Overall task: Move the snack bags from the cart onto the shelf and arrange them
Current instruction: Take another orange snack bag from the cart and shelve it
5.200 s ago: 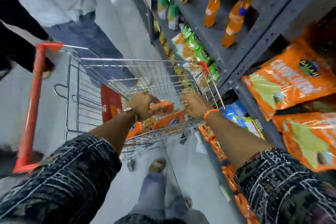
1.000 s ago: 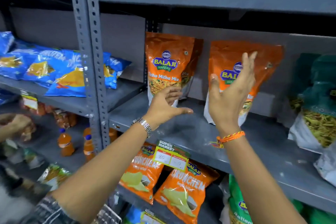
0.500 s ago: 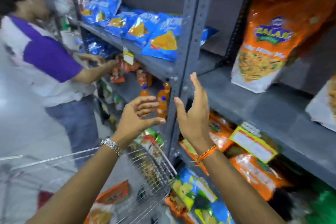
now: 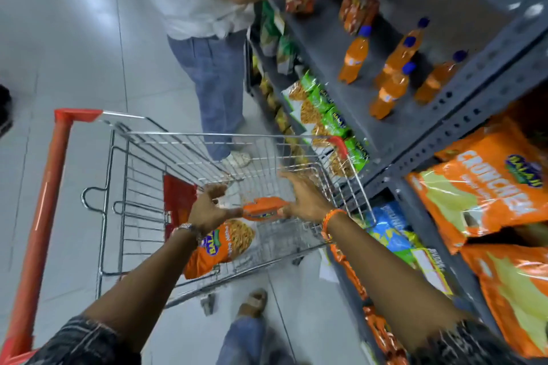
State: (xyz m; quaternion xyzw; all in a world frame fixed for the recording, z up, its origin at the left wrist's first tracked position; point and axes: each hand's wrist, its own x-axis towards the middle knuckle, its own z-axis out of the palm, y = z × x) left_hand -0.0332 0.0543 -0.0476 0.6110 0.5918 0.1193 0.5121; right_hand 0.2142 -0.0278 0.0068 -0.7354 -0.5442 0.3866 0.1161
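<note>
A wire shopping cart (image 4: 207, 135) with a red handle (image 4: 44, 216) stands in the aisle below me. Inside it one orange snack bag (image 4: 262, 210) stands on edge, and a second orange bag (image 4: 221, 246) lies flat on the cart floor. My left hand (image 4: 209, 209) is at the left end of the standing bag, thumb touching it, fingers spread. At its right end is my right hand (image 4: 305, 198), fingers stretched out flat. Neither hand is closed around the bag. The grey metal shelf (image 4: 444, 118) rises at the right, with large orange bags (image 4: 489, 187) lying on it.
Another person (image 4: 207, 53) stands just beyond the cart, reaching into the shelf. Orange soda bottles (image 4: 391, 80) stand on a lower shelf level, green snack bags (image 4: 326, 115) below them, blue bags (image 4: 388, 228) near the cart's right side. My sandalled foot (image 4: 252, 302) is behind the cart.
My view has swung from the shelf down to the cart. Both hands left the standing bags on the shelf and came down into the cart on either side of an orange bag.
</note>
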